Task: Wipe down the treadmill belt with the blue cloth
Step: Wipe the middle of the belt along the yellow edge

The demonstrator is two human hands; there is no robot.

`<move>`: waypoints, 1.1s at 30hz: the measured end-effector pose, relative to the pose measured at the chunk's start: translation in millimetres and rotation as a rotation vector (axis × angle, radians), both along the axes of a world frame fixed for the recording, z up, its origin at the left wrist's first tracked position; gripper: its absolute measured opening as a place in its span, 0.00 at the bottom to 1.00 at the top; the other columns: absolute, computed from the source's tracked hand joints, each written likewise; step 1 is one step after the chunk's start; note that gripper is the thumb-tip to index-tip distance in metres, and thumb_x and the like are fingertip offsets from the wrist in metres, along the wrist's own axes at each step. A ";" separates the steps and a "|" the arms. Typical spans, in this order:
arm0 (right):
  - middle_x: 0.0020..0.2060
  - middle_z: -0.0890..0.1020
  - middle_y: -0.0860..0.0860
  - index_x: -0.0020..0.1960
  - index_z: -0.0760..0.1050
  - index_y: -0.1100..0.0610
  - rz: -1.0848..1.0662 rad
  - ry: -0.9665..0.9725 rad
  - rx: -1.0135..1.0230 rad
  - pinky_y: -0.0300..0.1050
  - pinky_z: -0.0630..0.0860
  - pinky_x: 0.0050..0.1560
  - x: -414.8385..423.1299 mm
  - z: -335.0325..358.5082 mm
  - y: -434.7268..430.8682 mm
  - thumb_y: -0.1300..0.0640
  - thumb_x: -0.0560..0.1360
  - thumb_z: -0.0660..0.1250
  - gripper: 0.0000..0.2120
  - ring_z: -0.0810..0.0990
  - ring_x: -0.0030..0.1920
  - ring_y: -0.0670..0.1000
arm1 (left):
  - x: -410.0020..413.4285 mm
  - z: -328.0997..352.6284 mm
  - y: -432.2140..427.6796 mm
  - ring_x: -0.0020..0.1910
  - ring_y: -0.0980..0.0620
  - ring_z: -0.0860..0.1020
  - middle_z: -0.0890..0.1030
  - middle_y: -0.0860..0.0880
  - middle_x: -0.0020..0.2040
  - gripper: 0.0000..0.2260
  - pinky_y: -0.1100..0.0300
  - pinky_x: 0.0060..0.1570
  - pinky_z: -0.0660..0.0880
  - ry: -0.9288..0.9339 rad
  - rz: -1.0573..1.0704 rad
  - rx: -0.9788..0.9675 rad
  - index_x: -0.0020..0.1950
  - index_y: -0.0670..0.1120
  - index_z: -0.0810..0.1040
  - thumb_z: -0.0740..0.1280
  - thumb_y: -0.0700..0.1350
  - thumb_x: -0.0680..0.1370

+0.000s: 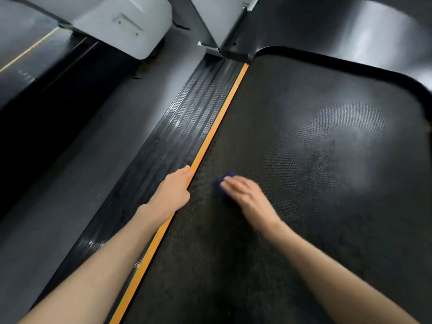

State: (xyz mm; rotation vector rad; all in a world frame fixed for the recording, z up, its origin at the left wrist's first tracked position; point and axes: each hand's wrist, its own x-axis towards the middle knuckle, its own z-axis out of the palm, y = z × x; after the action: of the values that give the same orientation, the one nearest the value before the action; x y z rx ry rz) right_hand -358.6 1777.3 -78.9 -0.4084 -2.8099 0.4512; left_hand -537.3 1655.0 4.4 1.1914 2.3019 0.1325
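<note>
A: Where are the hands?

B: The right hand (245, 192) lies on top of the blue cloth (228, 175), pressing it onto the treadmill belt (304, 218). The fingers look laid out flat over the cloth, not clenched round it, though that hand is blurred. Only a dark blue edge shows past the fingertips.

A: And the left?

B: The left hand (174, 190) grasps nothing. It rests palm down on the ribbed side rail (187, 118), with its fingertips at the orange strip (217, 127). I read it as a brace.

A: So where does the belt lie from the cloth?

B: The cloth sits close to the belt's left edge, just beside the orange strip. Most of the belt spreads ahead and to the right. Its long axis runs parallel to that strip, away from the person toward the dark hood (350, 26).

A: Which hand is nearer?

B: The right, already on the belt with its forearm stretched forward from the lower right. The next sweep probably goes rightward, across the pale sheen (346, 127).
</note>
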 end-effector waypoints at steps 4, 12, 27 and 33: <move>0.59 0.77 0.59 0.60 0.75 0.64 -0.755 0.047 -0.113 0.44 0.66 0.62 42.7 17.7 85.4 0.70 0.71 0.57 0.19 0.74 0.60 0.61 | 2.0 2.7 0.7 0.73 0.46 0.60 0.56 0.48 0.77 0.31 0.53 0.68 0.64 -0.012 0.018 -0.024 0.76 0.43 0.57 0.61 0.32 0.74; 0.65 0.75 0.54 0.64 0.74 0.59 0.030 -0.024 -0.028 0.46 0.67 0.65 20.3 -8.6 -45.2 0.60 0.74 0.54 0.22 0.73 0.65 0.55 | 41.4 -0.1 21.3 0.59 0.48 0.74 0.71 0.44 0.64 0.19 0.59 0.56 0.71 0.218 0.202 0.056 0.66 0.39 0.69 0.65 0.38 0.76; 0.65 0.75 0.55 0.65 0.73 0.61 -0.091 0.002 -0.122 0.46 0.65 0.66 43.0 -1.0 -15.3 0.67 0.68 0.55 0.26 0.71 0.66 0.54 | 45.4 7.4 60.4 0.56 0.40 0.73 0.70 0.38 0.61 0.14 0.53 0.52 0.72 0.262 0.267 -0.086 0.61 0.35 0.70 0.61 0.39 0.78; 0.62 0.75 0.61 0.63 0.74 0.66 -0.803 0.074 -0.167 0.44 0.63 0.68 121.3 3.4 116.6 0.77 0.67 0.60 0.25 0.72 0.64 0.61 | 34.6 2.7 51.4 0.52 0.41 0.73 0.72 0.38 0.57 0.06 0.54 0.49 0.71 0.268 0.203 -0.034 0.48 0.35 0.76 0.60 0.36 0.77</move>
State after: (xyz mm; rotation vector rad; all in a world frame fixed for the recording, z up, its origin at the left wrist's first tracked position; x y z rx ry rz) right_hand -237.2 1893.9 -75.5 -1.4272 -2.2724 0.4862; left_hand -502.8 1706.4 7.1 1.0068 2.6462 0.0075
